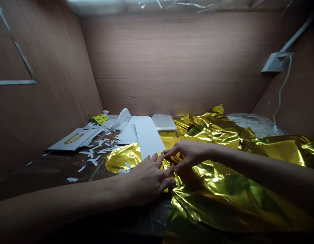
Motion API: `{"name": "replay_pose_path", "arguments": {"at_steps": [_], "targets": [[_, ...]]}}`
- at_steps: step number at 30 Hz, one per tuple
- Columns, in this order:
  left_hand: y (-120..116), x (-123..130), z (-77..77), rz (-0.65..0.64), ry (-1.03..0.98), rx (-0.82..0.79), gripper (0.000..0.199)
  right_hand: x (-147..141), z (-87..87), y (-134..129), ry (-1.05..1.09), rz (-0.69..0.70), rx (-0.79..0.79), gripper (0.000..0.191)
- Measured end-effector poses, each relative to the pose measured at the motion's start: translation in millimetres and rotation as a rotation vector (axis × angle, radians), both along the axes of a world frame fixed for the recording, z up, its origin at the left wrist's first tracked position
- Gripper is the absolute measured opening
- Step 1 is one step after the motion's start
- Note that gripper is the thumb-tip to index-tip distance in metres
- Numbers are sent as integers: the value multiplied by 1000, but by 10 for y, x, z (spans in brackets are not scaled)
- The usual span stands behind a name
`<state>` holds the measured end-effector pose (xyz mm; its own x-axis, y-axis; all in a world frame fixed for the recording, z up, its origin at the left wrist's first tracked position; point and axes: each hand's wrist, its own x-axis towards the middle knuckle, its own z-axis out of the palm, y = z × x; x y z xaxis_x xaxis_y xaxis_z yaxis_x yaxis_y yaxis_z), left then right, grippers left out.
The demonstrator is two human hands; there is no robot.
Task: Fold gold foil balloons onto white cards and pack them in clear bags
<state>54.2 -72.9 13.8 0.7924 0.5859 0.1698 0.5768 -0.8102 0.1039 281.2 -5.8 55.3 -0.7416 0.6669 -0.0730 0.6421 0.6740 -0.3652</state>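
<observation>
Shiny gold foil (223,189) spreads from the middle over the right side of the table, and a rounded part of it shows at the left. A long white card (149,135) lies on the foil, its near end beside my fingers. My left hand (149,179) rests on the foil with its fingers stretched out and spread, close to that card end. Against it, my right hand (189,154) has bent fingers pinching or pressing the foil; the fingertips meet the foil near the left hand's fingers.
At the left are a stack of white cards with a gold U (74,138), white paper scraps (93,160) and a yellow sheet (99,119). Behind lie more white sheets (128,132) and a clear packet (164,122). Clear plastic (253,124) and a wall box with a cable (277,62) are at right.
</observation>
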Motion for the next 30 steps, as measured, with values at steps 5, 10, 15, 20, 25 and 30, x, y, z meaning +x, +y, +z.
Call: {"name": "replay_pose_path", "arguments": {"at_steps": [5,10,15,20,25,30], "targets": [[41,6,44,72,-7,-16,51,-155,-148,332,224,-347,-58,61],[109,-35,-52,64,-28,-8,47,-413,-452,774,698,-514,-368,45],[166,-83,-333,41,-92,131,56,-444,-489,945,737,-530,-505,38],[234,-149,-357,87,-104,140,55,-383,-399,883,642,-471,-584,19],[339,-237,-218,150,-88,60,52,-326,-444,780,615,-508,-599,16],[459,-275,-110,168,-98,16,47,-278,-435,748,441,-476,-456,14]]}}
